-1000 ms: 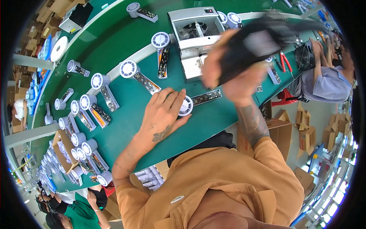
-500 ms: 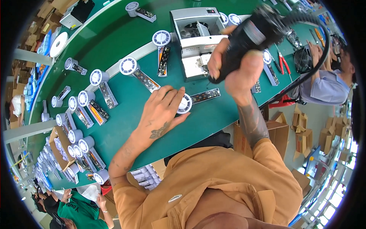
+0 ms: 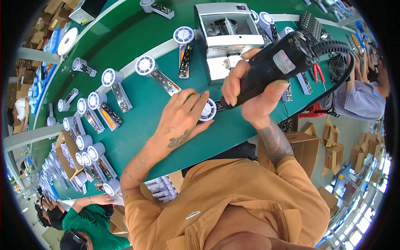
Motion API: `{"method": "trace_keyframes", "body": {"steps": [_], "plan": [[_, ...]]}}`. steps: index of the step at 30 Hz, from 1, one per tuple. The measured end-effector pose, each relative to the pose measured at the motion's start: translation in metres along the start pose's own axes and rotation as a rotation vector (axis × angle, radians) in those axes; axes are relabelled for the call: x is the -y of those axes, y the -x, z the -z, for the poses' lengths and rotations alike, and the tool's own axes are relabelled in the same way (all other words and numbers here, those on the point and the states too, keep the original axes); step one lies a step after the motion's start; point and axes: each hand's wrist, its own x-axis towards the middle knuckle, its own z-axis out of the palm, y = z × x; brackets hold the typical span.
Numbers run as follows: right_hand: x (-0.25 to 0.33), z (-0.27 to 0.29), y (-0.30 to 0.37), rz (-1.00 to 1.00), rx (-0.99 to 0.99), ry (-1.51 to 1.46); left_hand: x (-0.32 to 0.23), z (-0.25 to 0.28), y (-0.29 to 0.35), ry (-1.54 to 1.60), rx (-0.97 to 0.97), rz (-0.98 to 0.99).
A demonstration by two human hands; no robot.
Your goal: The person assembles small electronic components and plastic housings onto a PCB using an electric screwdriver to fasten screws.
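Observation:
A black electric screwdriver [image 3: 273, 64] is gripped in my right hand [image 3: 256, 102], its tip end pointing down and left. That tip is over the circuit-board handle of a small white fan [image 3: 208, 111]; whether it touches is hidden. My left hand [image 3: 179, 116] holds the fan's round head between thumb and fingers against the green bench. Just beyond my left fingers lies another fan [image 3: 146, 66] with its board exposed. A similar fan [image 3: 184, 36] rests farther back, beside a silver screw feeder machine [image 3: 227, 43].
More opened fans [image 3: 97, 101] stand along the left of the green bench [image 3: 143, 121], by a cardboard box [image 3: 70, 156]. At right are red-handled pliers [image 3: 318, 73] and a coiled black cable [image 3: 354, 62]. Co-workers sit at right and lower left.
My right hand has lowered the screwdriver toward the held fan, and its tip has come over the board. My left hand keeps its hold. The view has shifted slightly.

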Motion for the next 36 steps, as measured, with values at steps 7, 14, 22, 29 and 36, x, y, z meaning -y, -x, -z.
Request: {"method": "trace_keyframes", "body": {"steps": [7, 14, 22, 29, 36], "plan": [[-0.014, 0.002, 0.018, -0.015, 0.222, -0.239, 0.003, 0.002, 0.004, -0.096, 0.030, -0.022], [0.002, 0.019, 0.023, 0.238, 0.219, -0.475, 0.004, 0.017, 0.009, -0.103, -0.008, -0.090], [-0.009, 0.084, 0.058, -0.126, -0.373, -0.517, 0.119, 0.164, 0.029, -0.162, -0.359, 0.376], [-0.035, 0.082, 0.066, -0.242, -0.482, -0.559, 0.281, 0.149, 0.043, -0.307, 0.051, 0.506], [-0.035, 0.090, 0.069, -0.239, -0.465, -0.565, 0.376, 0.193, 0.080, -0.697, -0.107, 0.654]]}}
